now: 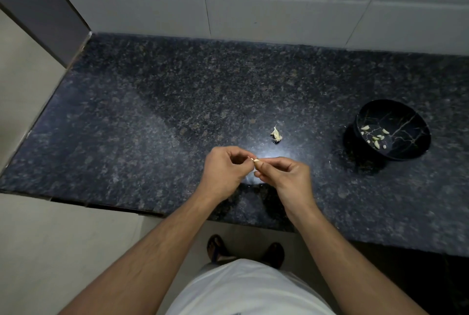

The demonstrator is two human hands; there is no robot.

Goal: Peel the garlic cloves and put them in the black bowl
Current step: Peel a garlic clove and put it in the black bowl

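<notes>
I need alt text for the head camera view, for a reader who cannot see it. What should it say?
Two bare hands, the left hand and right hand, together pinch one garlic clove above a dark granite counter. A black bowl at the right holds several peeled cloves, and a scrap of garlic skin lies beyond the hands.

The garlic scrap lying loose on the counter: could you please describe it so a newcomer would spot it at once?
Start at the dark granite counter, then look just beyond the two hands, left of the black bowl. The pale garlic scrap lies alone on bare stone there. Unlike the peeled cloves inside the bowl or the clove pinched between the hands, nothing touches it.
</notes>
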